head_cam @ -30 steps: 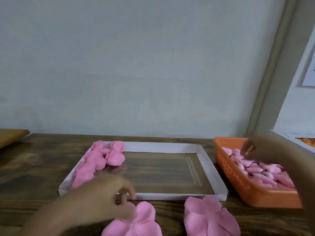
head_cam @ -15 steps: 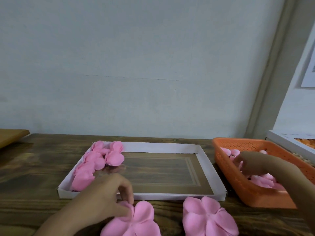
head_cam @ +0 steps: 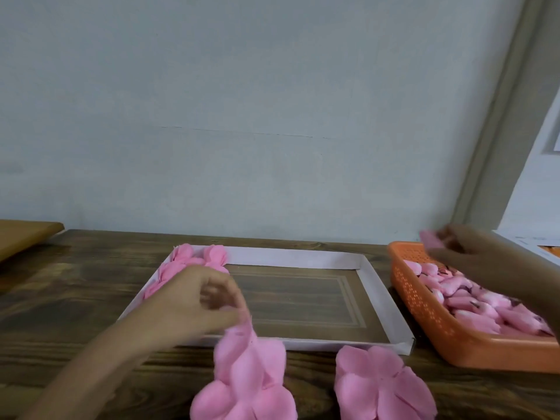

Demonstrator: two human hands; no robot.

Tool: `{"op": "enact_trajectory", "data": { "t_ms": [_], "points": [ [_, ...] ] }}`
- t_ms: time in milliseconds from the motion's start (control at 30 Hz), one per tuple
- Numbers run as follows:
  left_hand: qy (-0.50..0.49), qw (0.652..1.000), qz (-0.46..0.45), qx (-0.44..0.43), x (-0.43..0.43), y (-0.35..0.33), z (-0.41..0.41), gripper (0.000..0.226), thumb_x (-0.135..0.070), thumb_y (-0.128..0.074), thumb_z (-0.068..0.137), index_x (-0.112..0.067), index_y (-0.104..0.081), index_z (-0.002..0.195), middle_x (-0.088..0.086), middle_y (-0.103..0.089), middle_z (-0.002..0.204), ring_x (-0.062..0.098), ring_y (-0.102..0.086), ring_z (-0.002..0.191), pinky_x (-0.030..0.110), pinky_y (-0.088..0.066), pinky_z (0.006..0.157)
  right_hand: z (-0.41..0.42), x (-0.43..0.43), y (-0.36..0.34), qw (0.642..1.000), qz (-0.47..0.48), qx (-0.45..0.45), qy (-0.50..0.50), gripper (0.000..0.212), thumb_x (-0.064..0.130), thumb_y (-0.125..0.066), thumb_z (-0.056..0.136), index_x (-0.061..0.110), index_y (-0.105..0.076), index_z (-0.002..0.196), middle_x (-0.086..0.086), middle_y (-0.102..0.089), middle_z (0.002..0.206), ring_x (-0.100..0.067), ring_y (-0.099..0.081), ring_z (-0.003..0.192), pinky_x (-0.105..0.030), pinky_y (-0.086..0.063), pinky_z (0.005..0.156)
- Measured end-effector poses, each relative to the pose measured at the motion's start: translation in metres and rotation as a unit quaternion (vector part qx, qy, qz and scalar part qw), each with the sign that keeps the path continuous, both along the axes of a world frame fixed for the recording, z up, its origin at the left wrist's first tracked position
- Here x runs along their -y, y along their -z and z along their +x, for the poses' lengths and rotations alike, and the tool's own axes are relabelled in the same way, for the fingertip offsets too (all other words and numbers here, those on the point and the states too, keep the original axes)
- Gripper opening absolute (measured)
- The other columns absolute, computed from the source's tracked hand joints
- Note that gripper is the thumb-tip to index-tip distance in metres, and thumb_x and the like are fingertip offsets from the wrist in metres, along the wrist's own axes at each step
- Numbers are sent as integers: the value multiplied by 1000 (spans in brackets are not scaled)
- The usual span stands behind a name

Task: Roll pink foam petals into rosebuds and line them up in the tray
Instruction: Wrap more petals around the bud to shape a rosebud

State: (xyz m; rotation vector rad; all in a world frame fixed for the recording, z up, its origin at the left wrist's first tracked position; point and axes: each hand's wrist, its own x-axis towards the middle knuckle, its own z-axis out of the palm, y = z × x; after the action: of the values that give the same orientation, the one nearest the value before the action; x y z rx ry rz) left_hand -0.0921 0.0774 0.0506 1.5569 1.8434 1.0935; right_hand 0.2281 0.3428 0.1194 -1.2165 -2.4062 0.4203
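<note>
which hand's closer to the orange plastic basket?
Right. The right hand is above the far end of the orange plastic basket, pinching a small pink piece. The left hand is over the white cardboard tray, near-left side, pinching a pink foam petal sheet.

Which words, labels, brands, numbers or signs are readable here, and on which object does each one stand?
No text can be read.
Paper on the wall: cut off by the picture's edge, blurred, unreadable.
White box behind the orange basket: faint marks, too blurred to read.
Tray and pink foam petals: no print visible.
</note>
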Motion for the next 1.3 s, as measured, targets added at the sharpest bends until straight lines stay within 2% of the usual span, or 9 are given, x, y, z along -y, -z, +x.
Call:
{"op": "enact_trajectory", "data": {
  "t_ms": [100,200,333,500,667,867,1000,1067,1300],
  "points": [
    [10,986,45,160,-16,-5,-6,7,-14,-79,82,-17,-73,80,13,-79,104,26,-75,105,40,-59,92,-39,58,-8,947,-142,-256,-135,12,16,-69,96,13,-65,107,-9,-72,91,-13,-72,72,-21,-58,59],
    [-9,958,67,279,-39,3,-8,7,-4,-67,95,-10,-66,90,19,-76,112,33,-73,109,38,-63,82,-93,98,11,897,-217,-329,-201,15,11,-70,95,11,-67,110,-5,-72,92,-14,-73,76,-26,-62,67],
    [-59,924,108,362,-60,25,-8,2,-7,-62,99,-6,-62,97,22,-72,104,36,-72,95,40,-58,71,-147,120,51,888,-254,-343,-170,13,19,-68,98,16,-67,111,-1,-70,103,-10,-71,85,-37,-61,83],
    [-69,914,126,380,-60,41,-10,12,-15,-72,90,-9,-64,96,22,-71,104,31,-71,93,38,-58,69,-163,119,76,866,-287,-369,-178,11,20,-65,100,13,-68,107,19,-68,75,5,-65,71,-14,-52,67],
    [-28,902,131,410,-58,43,-8,14,-10,-75,86,-9,-62,93,23,-67,98,33,-69,92,41,-62,73,-155,122,89,832,-365,-386,-160,21,23,-67,100,10,-64,117,-8,-77,106,-20,-75,100,-42,-62,92],
    [-55,895,125,424,-66,44,4,22,4,-50,98,-10,-56,82,13,-60,79,25,-62,80,30,-54,61,-152,118,97,824,-356,-411,-157,23,20,-70,99,6,-63,115,-13,-75,106,-24,-76,96,-48,-63,86],
    [-62,889,127,436,-65,45,8,7,-9,-65,96,-3,-61,97,22,-68,99,36,-69,98,42,-59,76,-151,115,101,847,-306,-401,-166,16,17,-71,97,9,-65,110,-5,-77,99,-9,-73,85,-24,-59,69],
    [-76,897,112,421,-63,47,9,37,-17,-77,84,3,-65,113,24,-73,111,37,-73,104,42,-62,79,-152,113,103,852,-296,-392,-182,14,15,-71,96,10,-66,108,-1,-77,97,-7,-72,82,-19,-54,64],
    [-79,877,80,467,-59,50,7,37,-10,-67,95,16,-63,121,38,-64,123,50,-59,124,62,-42,112,-154,109,106,863,-270,-348,-248,14,2,-72,93,5,-67,106,-11,-75,104,-23,-71,89,-32,-57,77]
  ]
}}
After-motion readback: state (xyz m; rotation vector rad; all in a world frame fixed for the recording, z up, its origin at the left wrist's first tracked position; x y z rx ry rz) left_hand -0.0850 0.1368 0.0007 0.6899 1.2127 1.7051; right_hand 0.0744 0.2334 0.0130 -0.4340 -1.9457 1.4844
